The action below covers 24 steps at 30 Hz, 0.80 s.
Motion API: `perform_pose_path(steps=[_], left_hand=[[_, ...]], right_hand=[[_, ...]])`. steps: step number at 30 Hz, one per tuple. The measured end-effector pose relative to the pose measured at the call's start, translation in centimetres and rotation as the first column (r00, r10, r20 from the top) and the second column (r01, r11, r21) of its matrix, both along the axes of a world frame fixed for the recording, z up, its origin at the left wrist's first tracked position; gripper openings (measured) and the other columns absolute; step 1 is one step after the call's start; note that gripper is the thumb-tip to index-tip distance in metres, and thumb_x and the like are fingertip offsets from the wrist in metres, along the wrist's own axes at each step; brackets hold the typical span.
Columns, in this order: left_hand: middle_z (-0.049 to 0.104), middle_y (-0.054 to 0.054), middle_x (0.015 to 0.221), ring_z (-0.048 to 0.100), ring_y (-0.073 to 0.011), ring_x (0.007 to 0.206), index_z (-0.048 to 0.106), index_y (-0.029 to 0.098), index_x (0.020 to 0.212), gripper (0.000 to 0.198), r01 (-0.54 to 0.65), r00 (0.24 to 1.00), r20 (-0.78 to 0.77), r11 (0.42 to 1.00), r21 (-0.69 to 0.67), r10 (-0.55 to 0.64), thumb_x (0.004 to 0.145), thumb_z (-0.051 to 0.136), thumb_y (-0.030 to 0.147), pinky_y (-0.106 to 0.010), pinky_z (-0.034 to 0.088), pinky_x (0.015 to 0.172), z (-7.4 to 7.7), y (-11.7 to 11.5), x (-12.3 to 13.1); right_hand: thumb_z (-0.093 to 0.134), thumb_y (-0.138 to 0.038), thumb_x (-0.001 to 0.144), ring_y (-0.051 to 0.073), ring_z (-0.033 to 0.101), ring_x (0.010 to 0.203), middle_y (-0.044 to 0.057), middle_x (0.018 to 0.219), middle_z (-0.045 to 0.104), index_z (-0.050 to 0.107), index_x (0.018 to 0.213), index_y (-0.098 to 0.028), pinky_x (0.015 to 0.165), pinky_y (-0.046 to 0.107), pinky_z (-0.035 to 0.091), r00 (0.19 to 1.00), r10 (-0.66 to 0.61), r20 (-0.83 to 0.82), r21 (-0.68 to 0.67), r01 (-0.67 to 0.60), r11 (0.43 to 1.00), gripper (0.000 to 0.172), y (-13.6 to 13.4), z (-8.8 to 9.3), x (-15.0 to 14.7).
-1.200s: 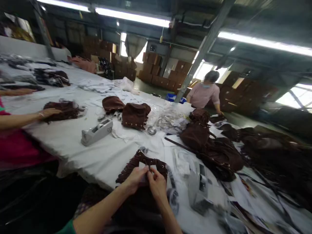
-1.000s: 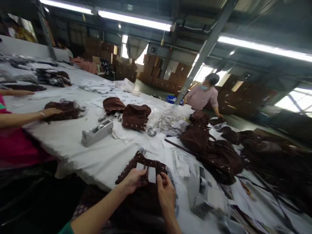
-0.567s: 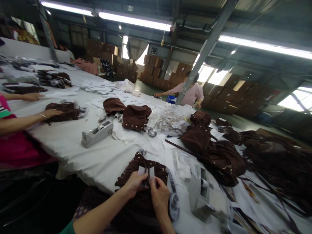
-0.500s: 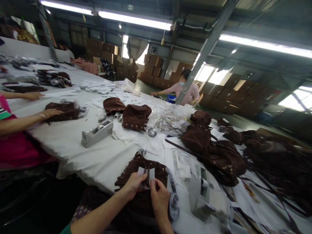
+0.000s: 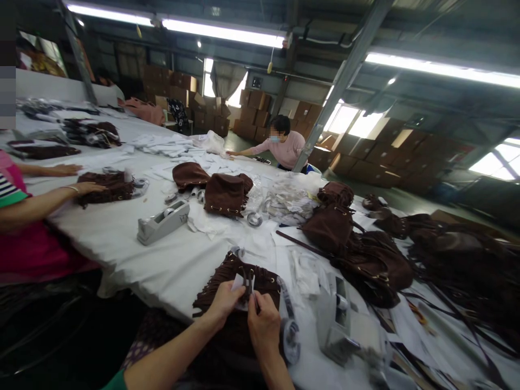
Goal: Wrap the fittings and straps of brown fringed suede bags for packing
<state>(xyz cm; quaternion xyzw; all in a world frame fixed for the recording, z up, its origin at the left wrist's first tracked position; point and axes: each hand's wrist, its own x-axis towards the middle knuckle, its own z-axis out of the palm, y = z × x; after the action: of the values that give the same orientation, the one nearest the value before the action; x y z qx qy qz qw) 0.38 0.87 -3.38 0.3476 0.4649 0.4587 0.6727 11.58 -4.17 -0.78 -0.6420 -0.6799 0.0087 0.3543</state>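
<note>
A dark brown fringed bag [image 5: 219, 279] with gold eyelets lies at the table's near edge. Over it, my left hand [image 5: 226, 303] pinches a white paper slip [image 5: 238, 282] that sits around the bag's thin brown cords [image 5: 246, 275]. My right hand [image 5: 263, 319] is closed at the slip's right edge, thumb and forefinger pressed together; its fingertips partly cover what they grip. Wrapped grey-white padding [image 5: 289, 338] curves along the bag's right side, just beyond my right hand.
A grey tape dispenser [image 5: 163, 222] stands left of centre, another dispenser [image 5: 339, 319] at right. Brown bags [image 5: 225, 195] sit mid-table, and more bags [image 5: 365, 254] are heaped at right. A co-worker's hand [image 5: 87, 188] rests on a bag at left; another person [image 5: 286, 149] leans over the far side.
The two halves of the paper slip have come closer together around the cords, and my right hand has turned inward. Across the table, the person has leaned further left.
</note>
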Motion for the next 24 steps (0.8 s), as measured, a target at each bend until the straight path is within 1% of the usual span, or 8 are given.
perform_pose_path(steps=[4, 8, 12, 15, 17, 20, 22, 24], left_hand=[[0.057, 0.001, 0.055, 0.049, -0.0123, 0.056, 0.064, 0.01, 0.058, 0.029, -0.035, 0.997, -0.073, 0.997, 0.073, 0.04, 0.059, 0.073, 0.038, -0.022, 0.035, 0.054, -0.4, 0.0, 0.2], [0.056, 0.001, 0.055, 0.047, -0.0126, 0.057, 0.063, 0.012, 0.058, 0.029, -0.041, 0.996, -0.081, 0.995, 0.088, 0.048, 0.063, 0.068, 0.04, -0.022, 0.033, 0.054, -0.2, -0.5, 0.3], [0.058, 0.0, 0.063, 0.05, -0.0129, 0.061, 0.062, 0.013, 0.07, 0.024, -0.091, 0.994, -0.05, 0.994, 0.068, 0.094, 0.068, 0.064, 0.036, -0.023, 0.038, 0.058, 0.4, -0.6, 0.3], [0.059, 0.0, 0.065, 0.052, -0.0122, 0.061, 0.061, 0.013, 0.075, 0.024, -0.118, 0.993, 0.018, 0.993, 0.025, 0.117, 0.065, 0.068, 0.033, -0.022, 0.04, 0.059, 0.6, -0.4, 0.2], [0.058, 0.0, 0.062, 0.05, -0.0112, 0.054, 0.06, 0.013, 0.076, 0.028, -0.092, 0.994, 0.051, 0.996, -0.007, 0.092, 0.067, 0.067, 0.038, -0.022, 0.038, 0.052, 0.6, -0.3, 0.1], [0.059, 0.0, 0.061, 0.048, -0.0109, 0.048, 0.059, 0.014, 0.082, 0.035, -0.023, 0.999, 0.028, 1.0, 0.013, 0.023, 0.07, 0.066, 0.046, -0.022, 0.033, 0.045, 0.6, -0.3, -0.4], [0.06, 0.0, 0.063, 0.05, -0.0111, 0.05, 0.058, 0.015, 0.084, 0.036, 0.0, 0.998, -0.055, 0.998, 0.07, 0.004, 0.069, 0.068, 0.046, -0.021, 0.035, 0.047, 0.8, -0.5, -0.8], [0.06, 0.001, 0.065, 0.051, -0.0112, 0.055, 0.056, 0.016, 0.083, 0.034, 0.005, 0.988, -0.155, 0.991, 0.136, 0.017, 0.069, 0.07, 0.044, -0.021, 0.037, 0.051, 1.1, -0.5, -1.4]], right_hand=[[0.039, -0.018, 0.092, 0.015, 0.05, 0.06, 0.003, 0.066, 0.052, 0.059, 0.071, -0.018, 0.057, 0.026, 0.036, 0.973, 0.016, 0.231, 0.036, -0.025, 0.999, 0.028, 0.6, -0.6, -0.7], [0.037, -0.013, 0.091, 0.017, 0.05, 0.064, 0.004, 0.068, 0.052, 0.059, 0.078, -0.018, 0.059, 0.027, 0.039, 0.95, 0.065, 0.304, 0.074, -0.091, 0.993, 0.025, 0.8, -1.8, -1.1], [0.039, -0.009, 0.087, 0.018, 0.054, 0.07, 0.005, 0.074, 0.056, 0.062, 0.09, -0.017, 0.065, 0.027, 0.044, 0.969, 0.205, 0.136, -0.003, -0.207, 0.978, 0.024, 0.3, -1.5, -1.5], [0.049, -0.018, 0.084, 0.019, 0.058, 0.077, 0.007, 0.084, 0.061, 0.065, 0.097, -0.017, 0.072, 0.028, 0.047, 0.931, 0.316, -0.182, -0.104, -0.337, 0.936, 0.021, -0.1, -0.4, -1.2], [0.053, -0.031, 0.083, 0.018, 0.059, 0.075, 0.006, 0.083, 0.064, 0.067, 0.096, -0.017, 0.069, 0.027, 0.048, 0.857, 0.225, -0.463, -0.168, -0.334, 0.927, 0.022, 0.1, 0.1, -0.7], [0.057, -0.049, 0.078, 0.012, 0.05, 0.049, 0.0, 0.06, 0.058, 0.066, 0.083, -0.015, 0.047, 0.023, 0.041, 0.635, -0.099, -0.766, -0.321, -0.245, 0.915, 0.036, 1.2, 0.4, 0.1], [0.064, -0.055, 0.07, 0.006, 0.034, 0.037, -0.006, 0.048, 0.046, 0.062, 0.074, -0.015, 0.036, 0.019, 0.028, 0.48, -0.226, -0.847, -0.41, -0.322, 0.853, 0.04, 2.2, 0.3, 0.4], [0.07, -0.053, 0.064, 0.002, 0.024, 0.034, -0.01, 0.044, 0.038, 0.058, 0.067, -0.015, 0.033, 0.017, 0.018, 0.393, -0.261, -0.882, -0.435, -0.464, 0.772, 0.04, 3.2, 0.1, 0.3]])
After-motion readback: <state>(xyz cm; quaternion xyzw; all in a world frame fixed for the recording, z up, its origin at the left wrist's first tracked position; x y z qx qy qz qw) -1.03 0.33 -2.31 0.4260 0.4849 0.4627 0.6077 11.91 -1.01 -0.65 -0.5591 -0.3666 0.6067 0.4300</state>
